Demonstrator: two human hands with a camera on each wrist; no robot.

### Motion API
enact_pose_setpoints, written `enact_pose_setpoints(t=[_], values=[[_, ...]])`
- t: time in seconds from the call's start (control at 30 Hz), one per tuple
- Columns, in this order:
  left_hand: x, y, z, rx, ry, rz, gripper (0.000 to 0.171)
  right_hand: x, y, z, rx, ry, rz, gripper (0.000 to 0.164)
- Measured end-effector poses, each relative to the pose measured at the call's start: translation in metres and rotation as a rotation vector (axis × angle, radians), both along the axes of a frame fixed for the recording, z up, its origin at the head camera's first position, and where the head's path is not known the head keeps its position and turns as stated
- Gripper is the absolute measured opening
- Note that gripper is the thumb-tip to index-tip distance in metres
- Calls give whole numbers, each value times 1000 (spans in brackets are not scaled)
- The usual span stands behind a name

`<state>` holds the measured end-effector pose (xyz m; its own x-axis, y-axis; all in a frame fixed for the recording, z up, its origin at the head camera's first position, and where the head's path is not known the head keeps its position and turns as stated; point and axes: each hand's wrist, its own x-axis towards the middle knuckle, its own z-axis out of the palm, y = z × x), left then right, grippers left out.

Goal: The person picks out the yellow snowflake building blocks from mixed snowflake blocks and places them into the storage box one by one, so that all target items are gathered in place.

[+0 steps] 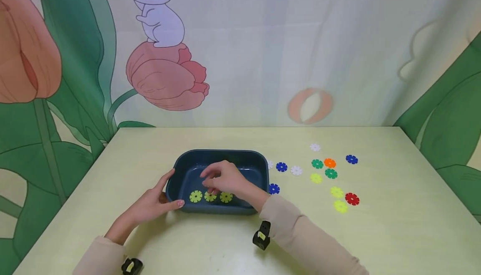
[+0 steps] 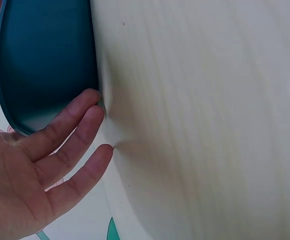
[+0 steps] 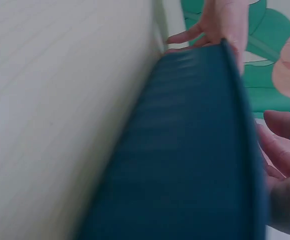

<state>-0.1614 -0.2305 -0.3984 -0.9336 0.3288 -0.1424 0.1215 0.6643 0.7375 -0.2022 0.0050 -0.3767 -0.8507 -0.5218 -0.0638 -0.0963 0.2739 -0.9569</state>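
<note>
In the head view, we see three yellow snowflake discs [image 1: 196,196] inside the navy tray [image 1: 218,209], mixed-colour discs [image 1: 352,199] left outside. Left wrist view: the left hand [image 2: 42,167] grips the tray's end. Right wrist view: the right hand's [image 3: 286,160] fingers look loosely parted, apparently holding nothing.

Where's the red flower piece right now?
In the head view, the red piece lies on the table, right of the tray, beside two yellow pieces.
</note>
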Motion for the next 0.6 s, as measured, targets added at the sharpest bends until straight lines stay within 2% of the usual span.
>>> enact_pose_setpoints(t=[0.3,0.6], values=[[-1,0,0,6,12,3,93,7,26,16,13,111,18,16],[0,0,0,-15,26,7,94,12,55,22,5,144,-3,16]])
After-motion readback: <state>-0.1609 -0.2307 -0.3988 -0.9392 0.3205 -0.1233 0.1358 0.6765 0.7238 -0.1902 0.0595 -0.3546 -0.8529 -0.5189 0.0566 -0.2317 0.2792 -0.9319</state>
